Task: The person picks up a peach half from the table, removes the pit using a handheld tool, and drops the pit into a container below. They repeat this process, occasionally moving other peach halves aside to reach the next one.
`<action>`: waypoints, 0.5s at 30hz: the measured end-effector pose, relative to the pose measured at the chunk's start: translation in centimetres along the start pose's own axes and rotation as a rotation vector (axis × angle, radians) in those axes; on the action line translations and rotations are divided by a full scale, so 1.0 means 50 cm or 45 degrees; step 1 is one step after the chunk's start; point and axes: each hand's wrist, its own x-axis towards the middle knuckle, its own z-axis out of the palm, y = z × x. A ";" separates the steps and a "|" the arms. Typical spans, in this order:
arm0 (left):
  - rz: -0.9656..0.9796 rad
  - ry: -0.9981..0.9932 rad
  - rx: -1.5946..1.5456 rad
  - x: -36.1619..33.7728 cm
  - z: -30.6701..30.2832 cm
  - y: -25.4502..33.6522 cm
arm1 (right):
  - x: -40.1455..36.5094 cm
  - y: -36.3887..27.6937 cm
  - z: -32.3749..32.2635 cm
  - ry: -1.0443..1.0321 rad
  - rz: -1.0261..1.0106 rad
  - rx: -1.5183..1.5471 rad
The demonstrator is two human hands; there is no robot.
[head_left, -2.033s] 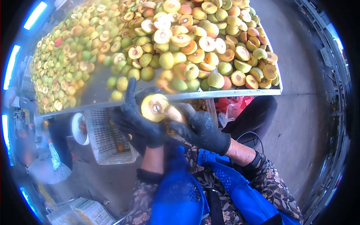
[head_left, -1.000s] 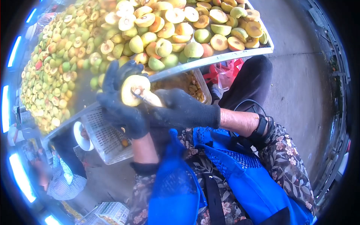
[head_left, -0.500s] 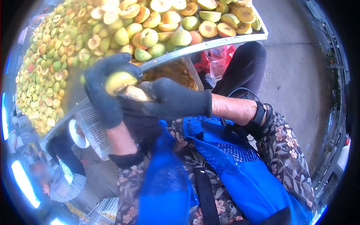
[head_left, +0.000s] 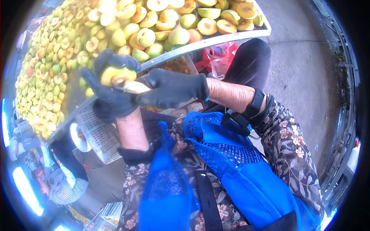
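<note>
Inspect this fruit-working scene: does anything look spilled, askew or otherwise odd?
One small oddity: a pale scrap lies on the black strap, looking stray there; I can't tell what it is. Otherwise nothing stands out: the heaped fruit nearby sits behind the metal rim.

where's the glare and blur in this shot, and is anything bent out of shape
Head view: glare whitens the fruit at the top; haze softens the tray's left part; the person at lower left looks blurred; the tray rim bows, fisheye-style.

Bright scene, left-side lamps glaring, left fruit hazy, edges fisheye-bent.
</note>
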 end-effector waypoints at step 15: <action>-0.875 0.421 -1.226 0.001 -0.094 -0.021 | 0.016 0.174 0.005 0.400 -0.077 -1.467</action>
